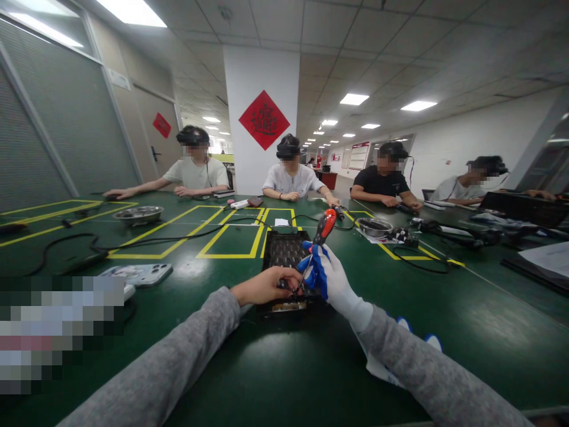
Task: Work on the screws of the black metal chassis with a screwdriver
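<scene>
A black, shallow tray-like case with rows of raised shapes lies on the table in front of me. My right hand, in a white and blue glove, grips a screwdriver. Its red and black handle points up, and its shaft slants down to the near part of the case. My bare left hand rests at the case's near left side, its fingers curled together by the screwdriver's tip. What those fingers pinch, if anything, is hidden. A brownish strip shows along the case's near edge.
A second glove lies under my right forearm. To the left are a phone and a metal bowl; another metal bowl stands right. Black cables cross the yellow-taped green table. Several people sit opposite.
</scene>
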Tool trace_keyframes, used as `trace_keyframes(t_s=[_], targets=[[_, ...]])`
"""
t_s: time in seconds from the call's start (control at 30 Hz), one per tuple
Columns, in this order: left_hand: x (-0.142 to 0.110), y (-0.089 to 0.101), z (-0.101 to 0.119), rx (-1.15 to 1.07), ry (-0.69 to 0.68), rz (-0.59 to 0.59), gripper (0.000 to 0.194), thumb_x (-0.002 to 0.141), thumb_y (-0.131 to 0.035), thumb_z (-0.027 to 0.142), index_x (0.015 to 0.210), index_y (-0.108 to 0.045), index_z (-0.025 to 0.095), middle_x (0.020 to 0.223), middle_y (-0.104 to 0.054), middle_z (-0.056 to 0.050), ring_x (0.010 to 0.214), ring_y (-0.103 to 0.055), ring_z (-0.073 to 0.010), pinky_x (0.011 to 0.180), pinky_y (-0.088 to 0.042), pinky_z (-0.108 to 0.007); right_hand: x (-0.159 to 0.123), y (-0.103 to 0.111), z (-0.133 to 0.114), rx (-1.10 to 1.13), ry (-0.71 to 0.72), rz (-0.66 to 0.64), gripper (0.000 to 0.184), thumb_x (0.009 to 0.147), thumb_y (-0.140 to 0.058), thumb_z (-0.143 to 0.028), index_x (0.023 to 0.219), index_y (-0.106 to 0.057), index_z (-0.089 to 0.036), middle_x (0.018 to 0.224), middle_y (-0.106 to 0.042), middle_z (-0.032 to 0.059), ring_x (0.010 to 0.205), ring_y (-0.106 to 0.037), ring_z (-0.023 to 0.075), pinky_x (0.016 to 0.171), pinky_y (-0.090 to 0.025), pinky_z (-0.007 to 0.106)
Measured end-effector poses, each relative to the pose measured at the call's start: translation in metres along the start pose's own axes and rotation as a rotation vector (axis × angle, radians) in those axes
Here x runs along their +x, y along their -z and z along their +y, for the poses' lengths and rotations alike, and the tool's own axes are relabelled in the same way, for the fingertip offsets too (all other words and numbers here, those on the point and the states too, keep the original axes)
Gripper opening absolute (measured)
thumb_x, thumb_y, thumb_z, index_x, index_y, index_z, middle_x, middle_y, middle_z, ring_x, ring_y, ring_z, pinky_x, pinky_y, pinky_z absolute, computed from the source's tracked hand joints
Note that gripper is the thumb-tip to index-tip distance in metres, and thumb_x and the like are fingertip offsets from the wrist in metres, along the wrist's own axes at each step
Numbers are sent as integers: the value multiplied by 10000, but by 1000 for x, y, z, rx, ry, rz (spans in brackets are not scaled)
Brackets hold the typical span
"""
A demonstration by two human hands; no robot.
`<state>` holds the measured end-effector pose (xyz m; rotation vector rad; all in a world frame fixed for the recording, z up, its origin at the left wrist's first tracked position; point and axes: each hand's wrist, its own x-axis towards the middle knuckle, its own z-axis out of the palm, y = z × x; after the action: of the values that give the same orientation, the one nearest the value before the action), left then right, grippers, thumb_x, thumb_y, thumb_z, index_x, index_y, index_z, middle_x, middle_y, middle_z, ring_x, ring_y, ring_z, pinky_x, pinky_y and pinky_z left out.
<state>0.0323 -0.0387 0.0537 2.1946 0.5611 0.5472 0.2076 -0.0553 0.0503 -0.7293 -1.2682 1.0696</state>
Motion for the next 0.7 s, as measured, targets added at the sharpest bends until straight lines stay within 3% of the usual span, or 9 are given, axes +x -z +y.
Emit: trace_keyframes(t_s=[0.7], targets=[[0,0,3,26,8,44,243,744,-570,215,960,-585,105,876,-617,-61,800,-550,-127,777,-428,-256,-4,-1,-6,10,11,7,458,780,-453,-511,1082,-531,-175,655,-589,9,433,-508,75,396,-412,181]])
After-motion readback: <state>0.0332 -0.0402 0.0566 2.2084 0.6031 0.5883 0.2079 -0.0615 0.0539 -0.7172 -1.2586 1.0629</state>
